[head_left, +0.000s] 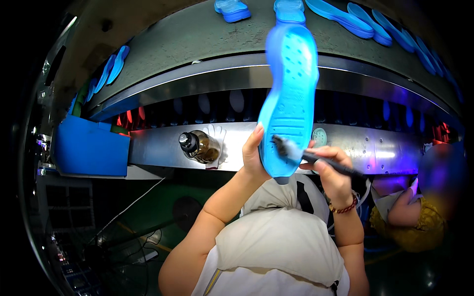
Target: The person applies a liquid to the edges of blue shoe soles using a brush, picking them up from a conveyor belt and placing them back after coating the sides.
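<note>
A bright blue shoe sole [292, 93] is held up lengthwise in front of me, its heel end toward me. My left hand [253, 153] grips the heel's left edge, thumb along the rim. In my right hand [334, 172] is a brush with a black handle [340, 166]. Its bristles [281, 145] touch the heel part of the sole; a whitish patch lies between bristles and handle. On the steel ledge to the left stands a bottle of brownish liquid [200, 146] with a black cap, beside a white glove [217, 134].
A grey conveyor belt [197, 39] crosses the far side, carrying several blue soles [340, 17]. A steel rail [187, 76] edges it. A round pale green lid-like thing [319, 136] sits on the ledge [355, 148]. At left is a blue box [91, 145]; at right, another person's arm [406, 209].
</note>
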`<action>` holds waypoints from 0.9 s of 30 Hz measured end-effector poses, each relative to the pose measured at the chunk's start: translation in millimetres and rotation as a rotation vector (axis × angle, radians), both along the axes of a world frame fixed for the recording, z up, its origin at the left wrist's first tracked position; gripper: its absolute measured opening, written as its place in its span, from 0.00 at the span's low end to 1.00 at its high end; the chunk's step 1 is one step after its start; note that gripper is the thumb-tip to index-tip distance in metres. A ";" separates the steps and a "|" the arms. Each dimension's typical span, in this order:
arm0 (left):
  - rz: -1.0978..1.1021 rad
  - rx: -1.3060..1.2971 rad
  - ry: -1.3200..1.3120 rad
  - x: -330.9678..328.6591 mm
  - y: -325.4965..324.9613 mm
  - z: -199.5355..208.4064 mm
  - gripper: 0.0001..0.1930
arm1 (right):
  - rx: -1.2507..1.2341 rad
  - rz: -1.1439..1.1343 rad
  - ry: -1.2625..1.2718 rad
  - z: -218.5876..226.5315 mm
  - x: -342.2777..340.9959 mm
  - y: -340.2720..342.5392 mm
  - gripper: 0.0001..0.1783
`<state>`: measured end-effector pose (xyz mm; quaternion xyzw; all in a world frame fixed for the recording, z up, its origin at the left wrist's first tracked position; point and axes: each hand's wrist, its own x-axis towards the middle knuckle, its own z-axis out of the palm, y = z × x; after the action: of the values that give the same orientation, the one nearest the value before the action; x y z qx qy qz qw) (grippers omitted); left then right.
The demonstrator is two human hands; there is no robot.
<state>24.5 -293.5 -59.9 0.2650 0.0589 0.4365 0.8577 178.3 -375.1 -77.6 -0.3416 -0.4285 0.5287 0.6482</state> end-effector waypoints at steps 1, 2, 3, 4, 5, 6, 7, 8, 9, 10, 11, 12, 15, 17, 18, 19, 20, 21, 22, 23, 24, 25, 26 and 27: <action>-0.057 -0.058 -0.051 1.3 3.6 -3.1 0.33 | 0.077 -0.036 -0.166 -0.6 -4.2 -1.8 0.10; -0.057 -0.084 -0.026 -0.6 10.1 -11.1 0.31 | 0.150 -0.066 -0.303 3.5 -8.2 -5.7 0.10; -0.060 -0.111 0.001 -2.3 14.4 -15.6 0.30 | 0.209 -0.065 -0.480 9.0 -7.6 -7.5 0.11; -0.042 -0.133 0.016 -4.8 14.7 -17.2 0.27 | 0.201 -0.005 -0.403 8.0 -5.7 -7.9 0.11; 0.000 -0.151 0.016 -5.5 15.3 -16.4 0.26 | 0.193 0.054 -0.325 7.0 -3.2 -7.9 0.11; 0.038 -0.173 0.012 -3.8 16.1 -15.1 0.26 | 0.158 -0.031 -0.385 7.0 -0.1 -6.1 0.11; 0.075 -0.194 0.009 -2.0 17.7 -14.8 0.25 | 0.122 -0.117 -0.445 7.5 2.5 -2.4 0.11; 0.099 -0.210 -0.003 0.4 20.7 -16.3 0.25 | 0.213 -0.123 -0.428 -0.1 1.0 1.8 0.11; 0.070 -0.200 -0.020 0.2 24.1 -18.4 0.25 | 0.317 -0.089 -0.540 10.8 -3.4 4.1 0.11; 0.039 -0.189 -0.035 -1.8 26.9 -19.7 0.25 | 0.332 -0.021 -0.564 19.8 -6.6 2.4 0.11; 0.009 -0.178 -0.049 -3.9 29.1 -20.6 0.25 | 0.346 0.046 -0.588 26.1 -8.1 0.6 0.11; -0.013 -0.187 -0.058 -5.1 30.6 -20.8 0.25 | 0.316 0.130 -0.584 28.6 -4.1 0.1 0.10; -0.024 -0.136 -0.050 -1.8 30.4 -10.9 0.25 | 0.230 -0.018 -0.445 28.0 15.3 10.6 0.10; -0.046 -0.161 -0.027 2.0 32.0 -9.3 0.25 | 0.331 0.004 -0.659 37.9 22.3 15.0 0.10; -0.048 -0.173 -0.012 0.8 33.3 -9.0 0.25 | 0.376 0.097 -0.723 41.3 23.2 15.2 0.09; -0.057 -0.160 -0.013 -0.9 34.6 -8.5 0.25 | 0.422 0.191 -0.786 42.4 23.1 15.4 0.09; -0.066 -0.148 -0.013 -3.2 36.0 -8.0 0.26 | 0.416 0.204 -0.718 41.4 20.0 15.9 0.10; -0.085 -0.138 -0.018 -3.1 37.6 -8.1 0.26 | 0.407 0.139 -0.734 39.0 19.2 15.5 0.10; -0.070 -0.122 0.019 -3.5 39.4 -9.3 0.26 | 0.397 0.075 -0.749 35.5 18.3 15.4 0.10; -0.102 -0.164 0.010 -2.6 41.2 -9.7 0.26 | 0.388 0.011 -0.764 33.0 17.1 15.3 0.10; -0.130 -0.202 0.002 -1.8 43.7 -8.6 0.26 | 0.414 0.017 -0.780 33.0 11.6 11.2 0.11; -0.158 -0.239 -0.006 -1.4 44.9 -6.9 0.26 | 0.492 0.083 -0.793 38.1 6.6 8.8 0.12; -0.262 -0.243 -0.067 -0.7 43.9 -1.8 0.26 | 0.472 0.241 -0.806 36.5 3.5 2.4 0.13; -0.280 -0.250 -0.027 -0.8 44.8 -2.1 0.26 | 0.447 0.396 -0.818 35.0 1.7 -3.0 0.13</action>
<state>23.8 -248.7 -62.1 0.1559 0.0636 0.3058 0.9371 180.0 -378.0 -42.6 -0.2856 -0.8067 0.3597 0.3718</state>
